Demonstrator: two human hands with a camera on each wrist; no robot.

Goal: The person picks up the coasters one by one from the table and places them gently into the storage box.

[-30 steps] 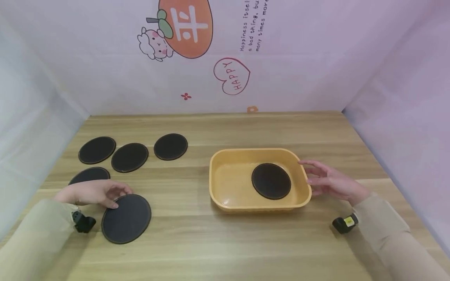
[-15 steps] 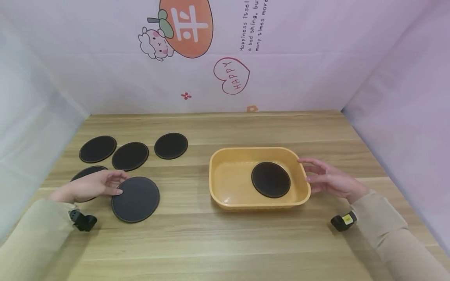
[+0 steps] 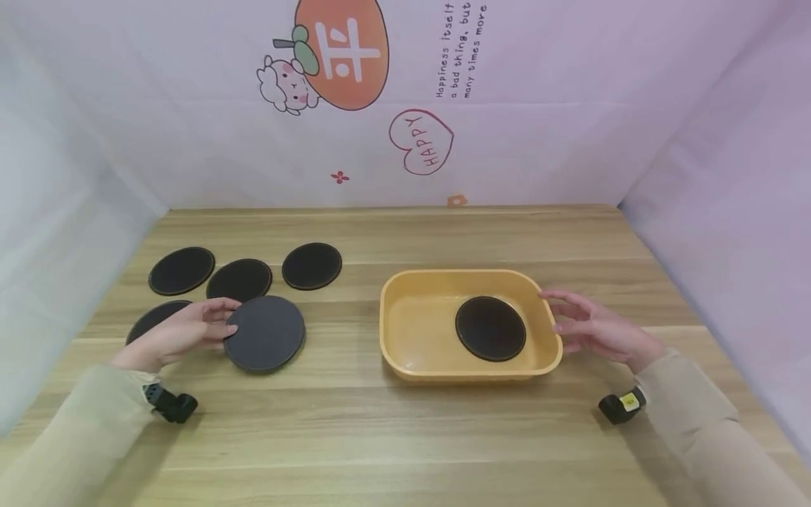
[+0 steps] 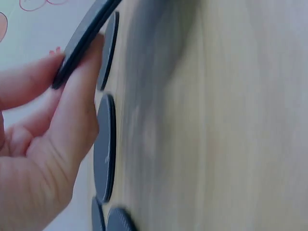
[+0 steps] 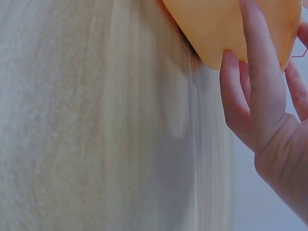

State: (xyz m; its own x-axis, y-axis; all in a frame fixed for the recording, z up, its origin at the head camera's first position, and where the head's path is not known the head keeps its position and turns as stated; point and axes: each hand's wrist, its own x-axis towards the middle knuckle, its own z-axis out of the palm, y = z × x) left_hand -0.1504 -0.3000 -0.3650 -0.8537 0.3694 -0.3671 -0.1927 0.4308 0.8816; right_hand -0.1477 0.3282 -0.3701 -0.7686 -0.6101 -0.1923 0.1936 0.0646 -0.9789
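My left hand (image 3: pixel 190 327) pinches the edge of a round black coaster (image 3: pixel 266 334) between thumb and fingers. In the left wrist view this coaster (image 4: pixel 84 41) is tilted and off the table, and it casts a shadow below. My right hand (image 3: pixel 598 327) touches the right end of a yellow plastic basin (image 3: pixel 412 372), its fingers fairly straight against the outer wall. The right wrist view shows those fingers (image 5: pixel 262 82) spread on the basin's side (image 5: pixel 211 29). Inside the basin, toward its right, lies another black coaster (image 3: pixel 491 328).
Several more coasters lie on the wooden table (image 3: pixel 393 436) at left: one at the far left (image 3: pixel 181 270), one beside it (image 3: pixel 239 279), one farther right (image 3: pixel 312 265). Another (image 3: pixel 155 318) is partly hidden by my left hand. White printed cloth (image 3: pixel 538 141) encloses the table's back and sides.
My left hand has carried the pinched coaster away from me and to the right. The right hand and the basin have stayed in place.
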